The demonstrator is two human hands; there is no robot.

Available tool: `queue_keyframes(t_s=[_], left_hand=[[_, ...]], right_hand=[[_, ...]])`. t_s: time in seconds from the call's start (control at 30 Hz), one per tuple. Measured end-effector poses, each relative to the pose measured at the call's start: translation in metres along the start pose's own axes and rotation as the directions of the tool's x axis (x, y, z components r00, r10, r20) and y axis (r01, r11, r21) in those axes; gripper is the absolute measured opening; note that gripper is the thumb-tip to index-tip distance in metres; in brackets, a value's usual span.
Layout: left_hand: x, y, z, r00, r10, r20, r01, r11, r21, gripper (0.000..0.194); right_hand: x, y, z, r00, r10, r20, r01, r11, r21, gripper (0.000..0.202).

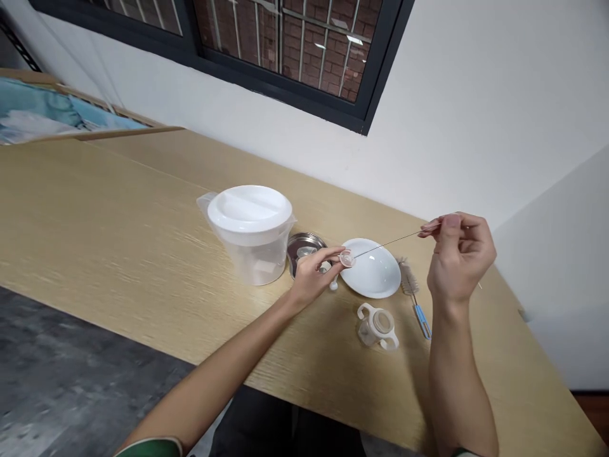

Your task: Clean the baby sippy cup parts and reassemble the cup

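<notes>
My left hand (311, 276) is closed, pinching a small clear round piece (347, 258) with its fingertips. Between the thumb and fingers of my right hand (459, 251) is one end of a thin, dark, wire-like rod (394, 240). The rod slants down to the clear piece; whether its tip goes inside is too small to tell. Below both is a white bowl (373, 273). A baby bottle with two handles (375, 327) stands nearer to me. Behind my left hand lies a round metal tin (304, 240) with small clear parts in it, partly hidden.
A clear pitcher with a white lid (250, 222) stands left of the tin. The bottle brush with a blue handle (415, 298) lies right of the bowl. A wooden table (118, 209) carries everything, against a white wall (451, 127) under a barred window (285, 44).
</notes>
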State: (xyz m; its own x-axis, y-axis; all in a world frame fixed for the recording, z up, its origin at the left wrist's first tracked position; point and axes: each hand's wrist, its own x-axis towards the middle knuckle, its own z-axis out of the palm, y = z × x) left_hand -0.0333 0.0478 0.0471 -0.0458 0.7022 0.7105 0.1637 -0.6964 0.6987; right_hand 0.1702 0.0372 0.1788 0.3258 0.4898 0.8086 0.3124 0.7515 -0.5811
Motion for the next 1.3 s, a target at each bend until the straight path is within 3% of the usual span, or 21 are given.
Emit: queue_keyframes(t_s=[0.27, 0.37, 0.53, 0.6, 0.67, 0.73, 0.8, 0.9, 0.97, 1.07, 1.17, 1.3], left_hand=[[0.002, 0.0, -0.001, 0.989, 0.148, -0.017, -0.146, 0.985, 0.095, 0.024], [0.001, 0.003, 0.0, 0.98, 0.198, -0.004, -0.196, 0.975, 0.104, 0.025], [-0.004, 0.005, 0.003, 0.992, 0.121, -0.028, -0.117, 0.988, 0.103, 0.024], [-0.004, 0.005, 0.003, 0.997, 0.049, -0.054, -0.046, 0.997, 0.056, 0.027], [-0.004, 0.005, 0.003, 0.998, -0.023, -0.066, 0.024, 1.0, 0.013, 0.03], [-0.003, 0.004, 0.001, 0.997, -0.06, -0.039, 0.061, 0.998, 0.011, 0.032], [-0.001, 0.003, -0.001, 0.998, -0.057, 0.005, 0.056, 0.997, 0.046, 0.033], [0.0, 0.0, -0.003, 0.998, 0.002, 0.055, -0.009, 0.993, 0.121, 0.031], [0.001, -0.001, -0.005, 0.996, 0.061, 0.068, -0.072, 0.985, 0.16, 0.026], [0.002, -0.001, -0.007, 0.992, 0.113, 0.055, -0.121, 0.979, 0.163, 0.024], [0.0, 0.0, -0.007, 0.994, 0.104, 0.023, -0.107, 0.981, 0.163, 0.025], [-0.004, -0.001, -0.004, 0.99, 0.144, 0.002, -0.142, 0.977, 0.162, 0.026]], right_hand=[[-0.018, -0.001, 0.009, 0.987, -0.087, 0.135, 0.098, 0.992, -0.078, 0.014], [-0.026, -0.002, 0.013, 0.966, -0.074, 0.249, 0.09, 0.995, -0.052, 0.011], [-0.043, 0.012, 0.029, 0.847, 0.035, 0.53, 0.007, 0.997, -0.077, 0.017], [-0.049, 0.017, 0.035, 0.779, 0.006, 0.627, 0.062, 0.994, -0.086, 0.018], [-0.051, 0.018, 0.038, 0.741, -0.043, 0.67, 0.137, 0.987, -0.087, 0.019], [-0.048, 0.014, 0.037, 0.769, -0.062, 0.636, 0.146, 0.986, -0.081, 0.019], [-0.041, 0.007, 0.032, 0.836, -0.046, 0.547, 0.084, 0.995, -0.046, 0.017], [-0.023, -0.004, 0.018, 0.923, -0.031, 0.383, 0.016, 0.999, 0.044, 0.013], [-0.01, -0.012, 0.007, 0.971, -0.067, 0.23, 0.046, 0.995, 0.094, 0.01], [0.003, -0.022, -0.006, 0.994, -0.11, 0.02, 0.107, 0.989, 0.1, 0.009], [0.002, -0.029, -0.009, 0.997, -0.076, -0.018, 0.077, 0.994, 0.08, 0.01], [-0.01, -0.027, -0.001, 0.996, -0.044, 0.075, 0.038, 0.996, 0.083, 0.01]])
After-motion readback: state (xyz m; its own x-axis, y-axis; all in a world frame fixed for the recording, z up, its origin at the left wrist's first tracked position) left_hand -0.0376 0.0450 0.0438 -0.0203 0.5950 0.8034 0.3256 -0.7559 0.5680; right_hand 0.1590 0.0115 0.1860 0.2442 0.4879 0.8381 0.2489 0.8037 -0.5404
